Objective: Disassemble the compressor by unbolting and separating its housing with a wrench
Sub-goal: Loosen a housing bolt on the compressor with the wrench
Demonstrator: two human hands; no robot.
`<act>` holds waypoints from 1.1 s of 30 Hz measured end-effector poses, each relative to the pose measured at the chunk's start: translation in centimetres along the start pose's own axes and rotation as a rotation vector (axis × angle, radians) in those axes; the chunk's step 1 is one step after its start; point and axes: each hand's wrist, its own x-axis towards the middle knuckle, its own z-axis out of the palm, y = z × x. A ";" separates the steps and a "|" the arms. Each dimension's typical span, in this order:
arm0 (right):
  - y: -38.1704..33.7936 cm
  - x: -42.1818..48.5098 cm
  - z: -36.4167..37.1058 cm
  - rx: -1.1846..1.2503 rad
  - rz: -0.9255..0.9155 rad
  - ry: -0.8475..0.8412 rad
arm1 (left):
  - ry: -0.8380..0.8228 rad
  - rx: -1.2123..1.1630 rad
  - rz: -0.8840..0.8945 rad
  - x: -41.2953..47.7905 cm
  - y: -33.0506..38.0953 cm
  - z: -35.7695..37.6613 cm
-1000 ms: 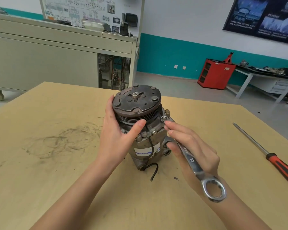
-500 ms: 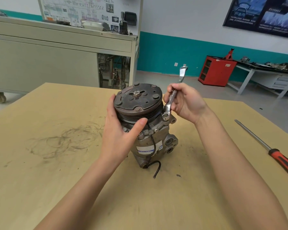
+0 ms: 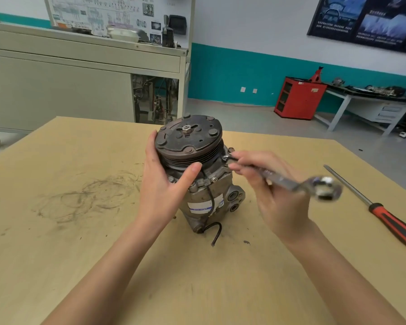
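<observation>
With the left grip (image 3: 164, 184) clasping the grey cast-metal compressor (image 3: 204, 198) at the centre of the tan wooden bench (image 3: 80, 254), the right grip (image 3: 279, 202), clenched on the silver steel wrench (image 3: 284, 180), should seat it squarely on the 3 o'clock flange bolt (image 3: 225, 157) before pulling.

No wording is legible anywhere in the room.

- Compressor (image 3: 206, 195): a white label (image 3: 202, 206) with a blue band is on the side of the body. Its print is too small to read.
- Wrench (image 3: 284, 181), against the compressor's right side: the shank is too blurred to show any marking.
- Wall chart (image 3: 99, 12), far behind the compressor to its left: diagrams and small captions, none readable.
- Dark poster (image 3: 366, 19), far behind the compressor to its right: several lines of pale characters, too small to make out.
- Red cabinet (image 3: 300, 97), behind the compressor to its right: one white sticker (image 3: 314, 90) near the top, content indistinct.
</observation>
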 end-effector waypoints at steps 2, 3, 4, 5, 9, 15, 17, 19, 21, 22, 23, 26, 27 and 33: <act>0.0 -0.7 -0.1 -0.187 -0.137 -0.023 | 0.001 -0.001 0.003 0.0 0.0 0.0; 0.0 -1.0 -0.2 -0.249 -0.181 -0.026 | 0.003 -0.003 0.002 0.0 -0.1 0.0; 0.0 -1.4 -0.1 -0.267 -0.194 -0.022 | 0.005 -0.004 0.001 0.1 -0.1 0.0; 0.0 -1.7 0.0 -0.226 -0.168 -0.015 | 0.007 -0.003 -0.001 0.1 -0.1 0.0; 1.3 -0.7 -0.1 0.489 0.381 0.119 | 0.002 0.010 -0.003 0.1 -0.1 0.0; 7.4 5.4 -0.6 0.930 0.954 -0.189 | -0.011 0.011 -0.017 0.1 0.0 -0.1; 8.1 6.5 0.5 0.915 1.005 -0.298 | -0.012 0.008 -0.017 0.1 0.0 -0.1; 8.2 7.1 1.1 0.901 1.030 -0.322 | -0.014 0.009 -0.015 0.1 0.1 -0.1; 7.8 7.2 0.8 0.886 1.016 -0.245 | -0.016 0.012 -0.015 0.0 0.1 -0.1; 7.4 7.1 0.4 0.846 0.988 -0.184 | -0.016 0.014 -0.017 0.0 0.1 -0.2; 6.7 6.7 0.1 0.774 0.945 -0.116 | -0.015 0.016 -0.020 0.0 0.0 -0.2; 4.0 4.6 -0.4 0.507 0.748 0.066 | -0.013 0.015 -0.023 0.0 0.0 -0.1; 3.0 3.8 -0.5 0.440 0.674 0.104 | -0.010 0.012 -0.023 0.0 0.1 -0.1; -0.6 0.0 -0.7 0.107 0.141 -0.026 | -0.009 0.011 -0.010 0.0 0.2 -0.1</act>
